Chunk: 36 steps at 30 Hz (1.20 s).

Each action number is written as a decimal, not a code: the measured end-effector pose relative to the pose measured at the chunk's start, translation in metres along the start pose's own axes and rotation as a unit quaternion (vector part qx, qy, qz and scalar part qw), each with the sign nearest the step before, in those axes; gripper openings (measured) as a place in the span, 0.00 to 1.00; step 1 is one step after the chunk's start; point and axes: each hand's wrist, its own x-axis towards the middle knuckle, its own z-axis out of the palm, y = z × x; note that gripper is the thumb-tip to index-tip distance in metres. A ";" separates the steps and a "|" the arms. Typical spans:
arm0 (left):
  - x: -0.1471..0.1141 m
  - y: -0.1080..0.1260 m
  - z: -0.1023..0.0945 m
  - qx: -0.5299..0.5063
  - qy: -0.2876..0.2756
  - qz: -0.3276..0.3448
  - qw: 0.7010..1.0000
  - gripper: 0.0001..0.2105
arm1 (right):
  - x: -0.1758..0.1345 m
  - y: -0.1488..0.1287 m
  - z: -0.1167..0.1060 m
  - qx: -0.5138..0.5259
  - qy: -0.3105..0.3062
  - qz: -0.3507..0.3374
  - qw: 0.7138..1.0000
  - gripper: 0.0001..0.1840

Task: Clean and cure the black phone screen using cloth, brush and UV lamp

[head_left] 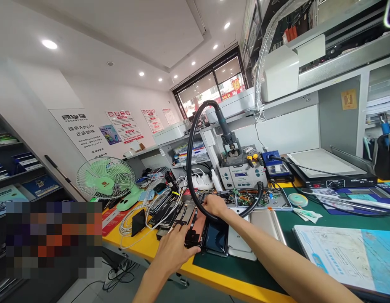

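Observation:
My left hand [174, 249] bends over the near end of a phone screen panel [198, 225] with a copper-coloured back and black lower edge, thumb on one side and fingers on the other. At the panel's far end is my right hand [215, 206], its fingers curled in; what they pinch is hidden. Left of the panel lie a grey phone part [185, 213] and a row of black phones and screens [165, 213]. To its right are a dark glossy phone [216, 237] and a silver tablet [240, 242], partly under my right forearm.
A black hose [190, 155] arches over my right hand from the hot-air station [243, 177]. Behind are a tray of circuit boards [277, 200] and a heating plate [324, 164]. A green fan [108, 179] and white cables [131, 221] stand left, a booklet [343, 252] right.

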 end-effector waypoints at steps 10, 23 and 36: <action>-0.004 0.012 0.007 -0.067 0.036 -0.054 0.996 0.26 | 0.005 0.003 0.004 0.013 0.009 0.012 1.000 0.16; 0.003 0.013 0.002 -0.048 0.019 -0.082 0.995 0.25 | 0.005 0.005 0.004 0.046 0.029 0.034 0.998 0.15; 0.004 0.002 -0.005 -0.044 -0.003 -0.035 0.998 0.22 | 0.003 0.006 0.001 0.136 0.036 0.032 0.990 0.16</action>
